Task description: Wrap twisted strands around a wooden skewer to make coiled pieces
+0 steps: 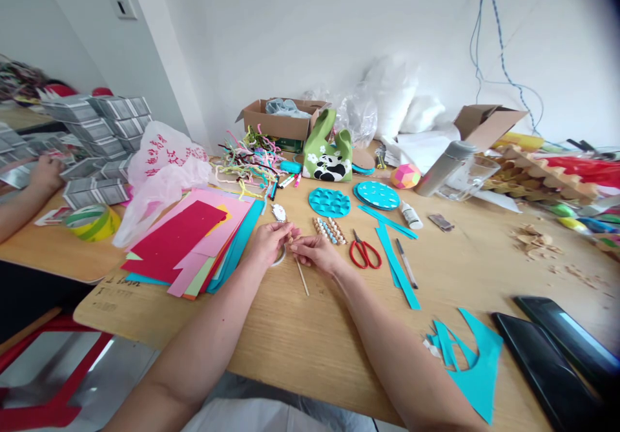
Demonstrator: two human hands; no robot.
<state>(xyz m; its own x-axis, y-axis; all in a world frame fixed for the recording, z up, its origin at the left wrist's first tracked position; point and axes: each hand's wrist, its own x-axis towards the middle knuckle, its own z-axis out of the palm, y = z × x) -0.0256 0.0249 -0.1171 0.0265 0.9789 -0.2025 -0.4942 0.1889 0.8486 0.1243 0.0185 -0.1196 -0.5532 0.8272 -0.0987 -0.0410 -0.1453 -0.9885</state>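
Observation:
My left hand and my right hand meet over the middle of the wooden table, fingertips pinched close together. What they hold is too small to make out. A thin wooden stick slants down below my right hand's fingers. Beside my left hand a ring-shaped roll is partly hidden. Rows of small beads or shells lie just behind my right hand. Red-handled scissors rest to the right of it. Behind are a scalloped blue disc and spotted blue discs.
Coloured paper sheets are stacked at left, near yellow tape. Blue strips, a pen, blue scraps and phones lie at right. A panda bag stands behind. Another person's hand is at far left.

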